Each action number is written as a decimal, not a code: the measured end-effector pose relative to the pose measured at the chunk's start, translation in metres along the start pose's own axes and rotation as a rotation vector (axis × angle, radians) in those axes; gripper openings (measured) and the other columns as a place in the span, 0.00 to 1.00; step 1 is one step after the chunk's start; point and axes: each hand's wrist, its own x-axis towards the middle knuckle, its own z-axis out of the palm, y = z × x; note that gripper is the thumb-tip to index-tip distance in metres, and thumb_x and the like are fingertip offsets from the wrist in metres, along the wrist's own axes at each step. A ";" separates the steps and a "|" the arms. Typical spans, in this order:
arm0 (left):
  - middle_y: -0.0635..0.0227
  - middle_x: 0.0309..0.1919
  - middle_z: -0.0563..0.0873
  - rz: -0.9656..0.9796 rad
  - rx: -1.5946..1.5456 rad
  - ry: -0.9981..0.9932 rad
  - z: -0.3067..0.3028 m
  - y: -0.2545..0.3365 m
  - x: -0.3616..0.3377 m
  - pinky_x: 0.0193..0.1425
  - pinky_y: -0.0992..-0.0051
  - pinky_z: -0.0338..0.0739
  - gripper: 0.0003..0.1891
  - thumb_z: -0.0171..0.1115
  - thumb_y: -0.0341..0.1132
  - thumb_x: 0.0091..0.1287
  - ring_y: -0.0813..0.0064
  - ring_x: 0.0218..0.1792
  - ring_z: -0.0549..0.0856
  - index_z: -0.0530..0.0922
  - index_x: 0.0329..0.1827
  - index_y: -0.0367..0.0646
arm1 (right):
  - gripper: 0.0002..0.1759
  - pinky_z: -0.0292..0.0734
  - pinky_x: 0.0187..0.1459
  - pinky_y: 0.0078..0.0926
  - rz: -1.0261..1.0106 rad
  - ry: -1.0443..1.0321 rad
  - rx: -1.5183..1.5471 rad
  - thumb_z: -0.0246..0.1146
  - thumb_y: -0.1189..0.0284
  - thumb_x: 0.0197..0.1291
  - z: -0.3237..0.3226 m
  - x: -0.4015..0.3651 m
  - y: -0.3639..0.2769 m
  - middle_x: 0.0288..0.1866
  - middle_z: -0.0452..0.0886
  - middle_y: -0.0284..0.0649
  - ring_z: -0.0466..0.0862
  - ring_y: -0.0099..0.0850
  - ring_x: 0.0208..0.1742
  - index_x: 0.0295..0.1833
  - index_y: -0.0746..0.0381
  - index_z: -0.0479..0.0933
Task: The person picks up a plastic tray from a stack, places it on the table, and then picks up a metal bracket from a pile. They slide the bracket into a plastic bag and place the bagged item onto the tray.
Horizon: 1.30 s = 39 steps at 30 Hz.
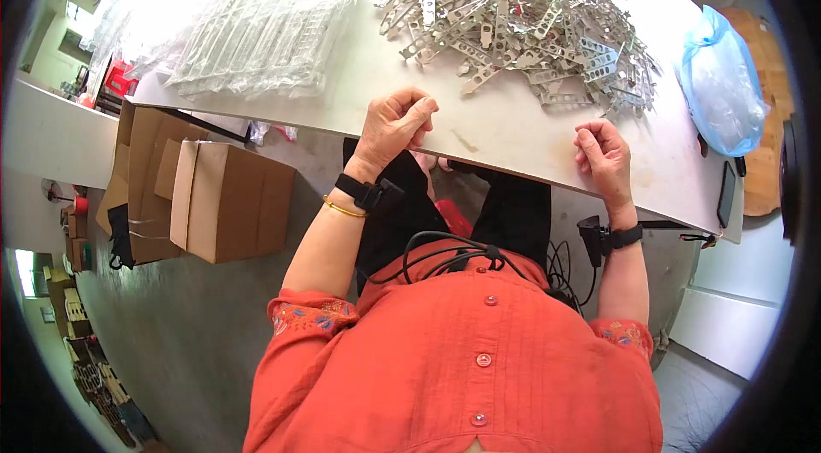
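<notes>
My left hand (395, 124) rests at the near edge of the white table (359, 94), fingers curled together with thumb against fingertips; whether it pinches something small I cannot tell. My right hand (604, 155) lies at the table edge farther right, fingers loosely curled with nothing visible in them. A big heap of perforated metal strips (513, 8) lies beyond both hands, its nearest loose pieces (479, 77) a short way in front of my left hand. Both wrists wear black bands.
Clear plastic bags of packed strips (256, 34) cover the table's left part. A blue plastic bag (720, 90) sits at the right end beside a dark phone (726, 193). Open cardboard boxes (224, 201) stand on the floor at left. Black cables (462, 252) cross my lap.
</notes>
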 end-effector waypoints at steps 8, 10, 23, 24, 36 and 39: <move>0.75 0.22 0.82 -0.001 -0.012 -0.011 -0.001 -0.002 0.001 0.20 0.87 0.70 0.11 0.62 0.38 0.74 0.89 0.18 0.77 0.83 0.39 0.39 | 0.07 0.69 0.26 0.11 0.013 0.003 -0.015 0.62 0.70 0.71 0.000 -0.001 0.001 0.33 0.80 0.29 0.76 0.13 0.27 0.48 0.63 0.79; 0.75 0.22 0.82 -0.006 -0.011 -0.011 -0.001 -0.003 0.001 0.20 0.87 0.70 0.11 0.62 0.38 0.74 0.89 0.18 0.77 0.83 0.39 0.39 | 0.07 0.69 0.26 0.11 0.018 0.007 -0.021 0.62 0.70 0.71 0.000 -0.001 0.000 0.33 0.80 0.29 0.76 0.13 0.27 0.48 0.63 0.79; 0.75 0.23 0.83 -0.011 -0.052 -0.010 -0.002 -0.002 0.000 0.20 0.86 0.70 0.11 0.62 0.38 0.74 0.89 0.18 0.77 0.84 0.39 0.38 | 0.07 0.68 0.25 0.10 0.013 0.029 -0.073 0.61 0.71 0.72 0.001 0.001 0.003 0.34 0.81 0.31 0.77 0.13 0.27 0.47 0.64 0.79; 0.75 0.23 0.83 -0.017 -0.058 -0.011 -0.002 -0.002 0.000 0.20 0.86 0.70 0.11 0.62 0.38 0.74 0.89 0.18 0.77 0.84 0.39 0.38 | 0.07 0.68 0.25 0.10 0.019 0.029 -0.077 0.61 0.71 0.72 0.001 0.001 0.002 0.34 0.81 0.31 0.77 0.13 0.27 0.47 0.64 0.79; 0.75 0.22 0.82 0.036 -0.047 -0.051 -0.004 -0.001 0.001 0.19 0.86 0.69 0.11 0.61 0.37 0.74 0.89 0.18 0.75 0.84 0.38 0.39 | 0.07 0.68 0.26 0.10 0.001 0.033 -0.038 0.61 0.72 0.72 -0.001 0.001 0.009 0.35 0.81 0.30 0.75 0.13 0.27 0.50 0.63 0.79; 0.75 0.22 0.82 0.041 -0.035 -0.031 -0.003 -0.002 0.002 0.19 0.85 0.69 0.11 0.62 0.38 0.73 0.89 0.18 0.76 0.84 0.38 0.38 | 0.07 0.68 0.26 0.10 -0.008 0.055 -0.061 0.61 0.73 0.72 0.000 0.001 0.009 0.35 0.81 0.30 0.75 0.13 0.27 0.50 0.63 0.79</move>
